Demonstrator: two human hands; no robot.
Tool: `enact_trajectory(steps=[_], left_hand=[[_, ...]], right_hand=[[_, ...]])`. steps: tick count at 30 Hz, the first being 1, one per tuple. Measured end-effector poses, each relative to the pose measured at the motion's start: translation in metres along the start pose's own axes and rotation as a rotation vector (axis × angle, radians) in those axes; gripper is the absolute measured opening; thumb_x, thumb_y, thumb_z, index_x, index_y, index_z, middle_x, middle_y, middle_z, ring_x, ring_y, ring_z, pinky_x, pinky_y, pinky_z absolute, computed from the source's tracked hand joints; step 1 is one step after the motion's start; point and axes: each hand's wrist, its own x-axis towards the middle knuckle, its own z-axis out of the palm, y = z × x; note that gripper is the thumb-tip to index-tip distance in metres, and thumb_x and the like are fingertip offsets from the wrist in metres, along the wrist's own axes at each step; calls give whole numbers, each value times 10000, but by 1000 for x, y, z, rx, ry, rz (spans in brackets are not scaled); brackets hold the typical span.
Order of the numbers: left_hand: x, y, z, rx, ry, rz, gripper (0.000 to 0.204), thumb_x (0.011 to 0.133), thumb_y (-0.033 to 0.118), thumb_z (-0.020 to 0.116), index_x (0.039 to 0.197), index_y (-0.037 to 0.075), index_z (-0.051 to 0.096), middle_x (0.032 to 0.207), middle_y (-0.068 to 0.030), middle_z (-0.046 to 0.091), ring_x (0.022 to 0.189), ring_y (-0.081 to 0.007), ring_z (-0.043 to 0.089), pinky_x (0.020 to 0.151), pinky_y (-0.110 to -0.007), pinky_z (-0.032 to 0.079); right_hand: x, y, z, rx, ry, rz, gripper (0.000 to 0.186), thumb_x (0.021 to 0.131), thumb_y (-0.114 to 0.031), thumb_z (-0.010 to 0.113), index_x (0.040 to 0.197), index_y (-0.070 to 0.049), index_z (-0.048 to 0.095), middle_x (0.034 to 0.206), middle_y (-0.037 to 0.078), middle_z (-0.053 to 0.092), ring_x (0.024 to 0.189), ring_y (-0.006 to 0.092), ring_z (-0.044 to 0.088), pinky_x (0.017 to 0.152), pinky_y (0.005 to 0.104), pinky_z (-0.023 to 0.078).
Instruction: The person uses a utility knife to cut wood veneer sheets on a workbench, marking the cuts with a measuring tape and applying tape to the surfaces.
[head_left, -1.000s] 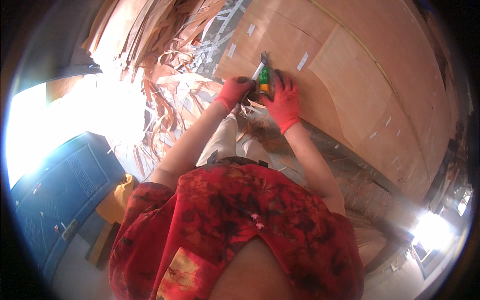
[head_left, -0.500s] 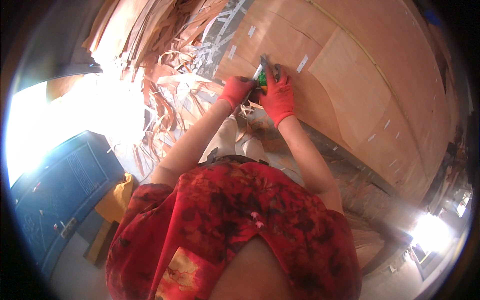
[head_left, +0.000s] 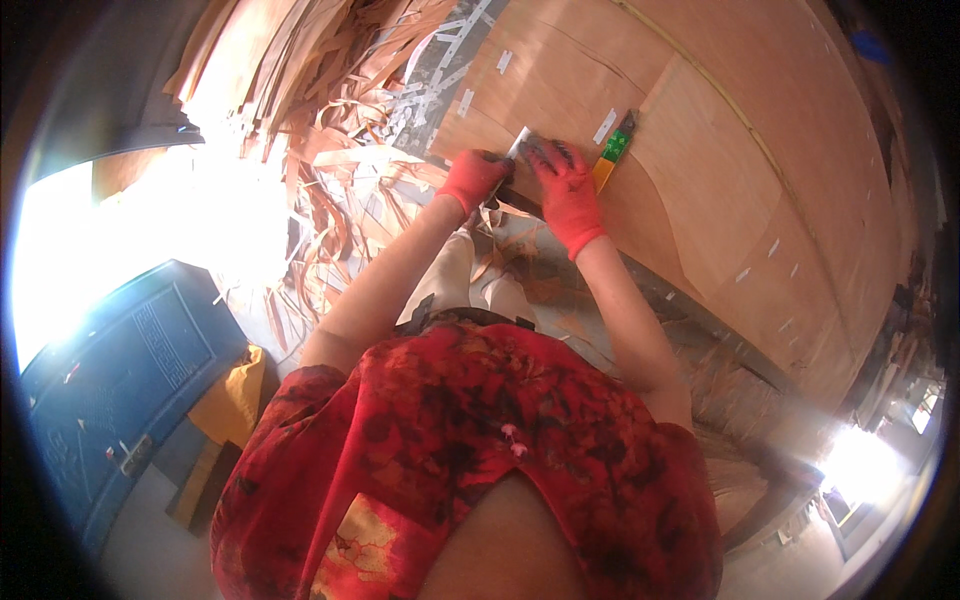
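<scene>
My left hand [head_left: 474,181], in a red glove with dark fingertips, is closed at the near edge of a brown veneer sheet [head_left: 560,75]. Its fingertips pinch the lower end of a short white tape strip [head_left: 518,143]. Beside it, my right hand [head_left: 566,195], gloved alike, lies with fingers stretched over the sheet, their tips by the strip's upper end. A green and yellow utility knife [head_left: 613,147] rests along that hand's outer side, its lower end partly hidden there. Whether any finger grips the knife is unclear.
Other white tape pieces [head_left: 605,126] dot the veneer. Torn veneer strips [head_left: 335,165] pile up at the left, near a grey board edge [head_left: 425,100] covered in tape bits. A blue bin [head_left: 130,370] and a yellow cloth [head_left: 230,398] stand at lower left.
The utility knife, earlier under my right hand's fingers by the tape, is now at that hand's outer side. My right hand has shifted slightly and flattened; the left stays nearly in place.
</scene>
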Motion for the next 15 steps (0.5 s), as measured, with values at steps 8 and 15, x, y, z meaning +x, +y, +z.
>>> enact_trajectory(steps=[8,15], left_hand=[[-16,23,-44,308,-165,-26,222,884,174,594,939,-11,705,756,-118,715,623,-181,678,576,-319,540],[-50,-42,-48,95,-269,86,184,905,155,603,943,-11,670,752,-112,682,598,-182,644,537,-318,510]], right_hand=[[7,-12,9,-128,-211,8,454,837,-84,584,1279,-174,633,1422,12,535,1275,302,479,999,454,440],[0,28,-44,296,238,63,365,847,-2,544,1164,-116,684,1197,92,673,1087,343,583,969,430,460]])
